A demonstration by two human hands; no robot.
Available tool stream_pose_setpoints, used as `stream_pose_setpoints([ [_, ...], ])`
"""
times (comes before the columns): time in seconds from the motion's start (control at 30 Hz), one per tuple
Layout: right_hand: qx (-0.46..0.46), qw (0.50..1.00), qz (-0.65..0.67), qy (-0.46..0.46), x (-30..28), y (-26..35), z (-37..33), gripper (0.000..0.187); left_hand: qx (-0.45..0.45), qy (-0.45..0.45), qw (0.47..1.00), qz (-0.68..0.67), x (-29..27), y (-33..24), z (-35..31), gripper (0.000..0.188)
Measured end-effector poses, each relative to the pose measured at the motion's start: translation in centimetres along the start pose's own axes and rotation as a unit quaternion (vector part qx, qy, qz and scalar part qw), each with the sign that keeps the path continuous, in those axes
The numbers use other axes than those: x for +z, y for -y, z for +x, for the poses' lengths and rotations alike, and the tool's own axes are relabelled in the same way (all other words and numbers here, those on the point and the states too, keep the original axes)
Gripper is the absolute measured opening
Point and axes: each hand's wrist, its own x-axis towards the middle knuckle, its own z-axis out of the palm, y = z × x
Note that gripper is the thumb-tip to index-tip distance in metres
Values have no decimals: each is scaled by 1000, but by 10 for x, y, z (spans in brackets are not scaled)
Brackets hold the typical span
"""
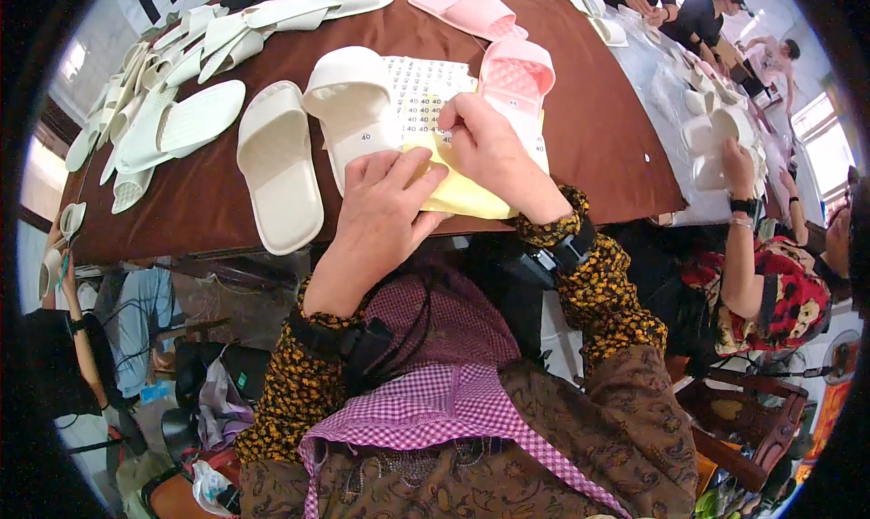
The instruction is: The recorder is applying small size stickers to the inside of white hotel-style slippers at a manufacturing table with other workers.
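A white sheet of small printed stickers (428, 111) with a yellow backing (471, 195) lies on the table before me. My left hand (385, 206) grips the near edge of the sheet, its fingers bent over the yellow part. My right hand (494, 147) is on the sheet's right half, thumb and forefinger pinched together; whatever is between them is too small to make out. A cream slipper (352, 102) with a sticker on its insole stands just beyond my left hand. Left of it is a plain cream slipper (280, 170). Beyond my right hand is a pink slipper (517, 70), also with a sticker.
A second pink slipper (471, 13) lies farther back. Several pale slippers (195, 125) are heaped at the left of the brown-covered table (603, 138). At right, a co-worker's hand (739, 167) touches white slippers on a plastic-covered table (648, 75). Other people work beyond.
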Motion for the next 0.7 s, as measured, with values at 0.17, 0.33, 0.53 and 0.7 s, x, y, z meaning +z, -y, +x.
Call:
stream_pose_setpoints([
  [0.17, 30, 996, 76, 32, -7, 25, 10, 11, -5, 10, 1000, -22, -5, 4, -5, 47],
  [0.33, -26, 995, 62, 78, -22, 75, 36, 13, 28, -54, 996, -62, -21, -2, -15, 50],
  [0.53, -127, 978, 18, 167, 18, 118, 61, 19, -64, -252, 965, -45, -52, 10, -59, 18],
  [0.7, -163, 959, 24, 229, 70, 103, 71, 21, -184, -321, 928, -31, -49, 48, -91, 15],
])
